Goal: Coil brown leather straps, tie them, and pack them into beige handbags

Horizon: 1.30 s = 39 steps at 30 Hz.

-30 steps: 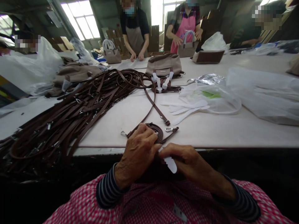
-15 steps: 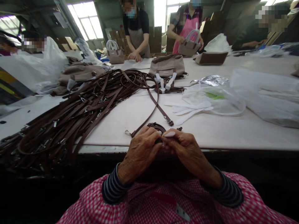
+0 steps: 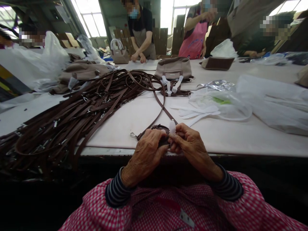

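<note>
both hands have come up from the lap to the table edge since a second ago, and the white strip that hung below the right hand now stands up from its fingertips; the left hand is curled over the coiled brown strap, gripping it against the table edge, while the right hand, touching the left, pinches the white plastic strip just above the coil; the strap's loose tail runs away beyond the hands toward the pile of brown straps far to the left; more white strips lie ahead of the right hand, well apart
</note>
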### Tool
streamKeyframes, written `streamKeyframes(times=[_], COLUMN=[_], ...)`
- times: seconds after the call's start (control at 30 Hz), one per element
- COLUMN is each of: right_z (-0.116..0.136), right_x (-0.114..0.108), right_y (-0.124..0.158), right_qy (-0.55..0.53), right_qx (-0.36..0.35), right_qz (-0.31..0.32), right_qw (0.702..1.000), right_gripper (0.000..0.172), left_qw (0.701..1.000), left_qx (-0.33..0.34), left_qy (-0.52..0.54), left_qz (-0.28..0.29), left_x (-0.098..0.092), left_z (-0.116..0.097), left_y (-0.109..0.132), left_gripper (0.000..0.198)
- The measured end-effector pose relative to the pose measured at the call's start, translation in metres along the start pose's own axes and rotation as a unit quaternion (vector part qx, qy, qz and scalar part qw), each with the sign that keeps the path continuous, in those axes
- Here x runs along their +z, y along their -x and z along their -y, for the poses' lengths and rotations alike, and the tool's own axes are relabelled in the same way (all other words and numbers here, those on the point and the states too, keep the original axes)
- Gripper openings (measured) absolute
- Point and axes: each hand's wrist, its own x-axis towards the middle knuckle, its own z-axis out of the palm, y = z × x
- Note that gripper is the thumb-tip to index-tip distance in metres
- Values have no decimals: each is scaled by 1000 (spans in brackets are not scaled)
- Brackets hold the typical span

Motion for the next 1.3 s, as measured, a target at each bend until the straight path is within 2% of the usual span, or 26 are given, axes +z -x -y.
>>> streamKeyframes(times=[0.1,0.17,0.23,0.37,0.5,0.67,0.8,0.93,1.13,1.3], right_z=[1,1,2,4,8,16,21,19,14,15], right_x=[0,0,0,-2,-6,-8,-6,-5,-2,-1], right_y=[-2,-2,-2,-2,-6,-13,-17,-22,-32,-33], right_qy=[-11,-4,8,67,90,66,70,118,222,230], right_qx=[-5,-8,-6,-10,-19,19,33,10,-33,-44], right_qz=[0,0,2,25,62,90,89,85,67,75], right_qw=[1000,1000,1000,997,994,994,993,989,972,969], right_gripper=[30,31,33,36,33,29,24,16,30,25], left_qw=[995,991,990,986,977,946,938,936,936,934], left_qx=[-65,-104,-123,-149,-183,-245,-257,-258,-246,-252], left_qy=[73,73,59,61,100,209,225,231,243,242], left_qz=[-35,-44,-42,-43,-39,-39,-55,-57,-69,-79], left_x=[0,0,0,-3,-8,-9,-7,-7,-7,-6], left_z=[-3,-6,-9,-10,-4,8,11,11,9,7], left_y=[-2,-6,-10,-16,-23,-31,-33,-32,-32,-31], left_gripper=[30,21,14,16,19,20,22,22,22,21])
